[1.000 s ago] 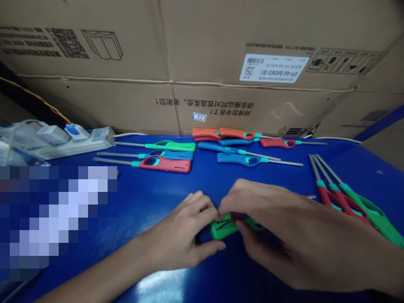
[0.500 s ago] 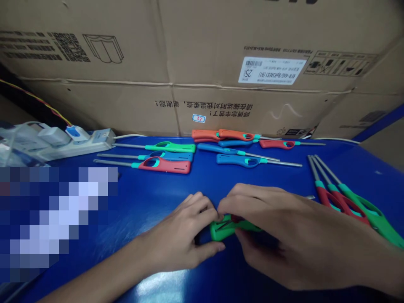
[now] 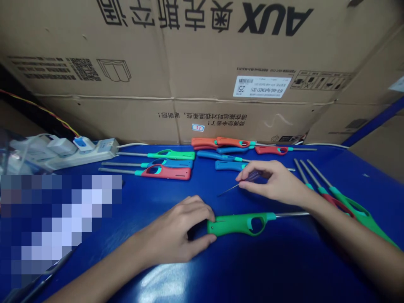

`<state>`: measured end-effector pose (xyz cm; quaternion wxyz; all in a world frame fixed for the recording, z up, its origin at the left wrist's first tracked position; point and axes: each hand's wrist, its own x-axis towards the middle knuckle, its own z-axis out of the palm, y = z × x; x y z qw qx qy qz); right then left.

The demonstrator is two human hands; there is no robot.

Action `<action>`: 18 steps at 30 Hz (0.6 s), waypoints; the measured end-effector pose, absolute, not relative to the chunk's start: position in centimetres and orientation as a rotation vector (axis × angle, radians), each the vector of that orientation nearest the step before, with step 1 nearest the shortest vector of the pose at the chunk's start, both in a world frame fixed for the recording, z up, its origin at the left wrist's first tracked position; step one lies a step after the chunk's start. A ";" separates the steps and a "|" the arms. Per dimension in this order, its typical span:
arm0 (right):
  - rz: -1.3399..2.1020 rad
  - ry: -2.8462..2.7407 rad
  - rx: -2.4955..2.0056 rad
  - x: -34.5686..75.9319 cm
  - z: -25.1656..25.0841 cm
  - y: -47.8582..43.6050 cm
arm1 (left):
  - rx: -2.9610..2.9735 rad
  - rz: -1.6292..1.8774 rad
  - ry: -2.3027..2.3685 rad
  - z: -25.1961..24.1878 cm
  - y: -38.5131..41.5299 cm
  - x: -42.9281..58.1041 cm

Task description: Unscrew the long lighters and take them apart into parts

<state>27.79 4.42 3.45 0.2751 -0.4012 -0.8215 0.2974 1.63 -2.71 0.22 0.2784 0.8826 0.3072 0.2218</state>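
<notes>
A green long-nosed lighter [image 3: 240, 223] lies flat on the blue table [image 3: 271, 269], its metal tube pointing right. My left hand [image 3: 179, 233] grips the butt end of its handle between thumb and fingers. My right hand [image 3: 273, 181] hovers farther back, its fingertips pinched on a thin needle-like tool [image 3: 232, 188] that slants down to the left, its tip just above the table.
Three lighters [image 3: 164, 164] lie in a row at back left, several more [image 3: 233, 149] at back centre, three [image 3: 334, 198] at the right under my forearm. A white power strip [image 3: 63, 151] sits far left. Cardboard boxes [image 3: 202, 71] wall off the back.
My right hand has lifted off the green lighter and moved back with the thin tool. The lighter's whole body now shows. The view has tilted upward.
</notes>
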 end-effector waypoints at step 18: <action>0.745 -2.362 -0.885 27.8 -0.4 3.4 | 2.566 0.313 0.964 1.3 -3.3 2.6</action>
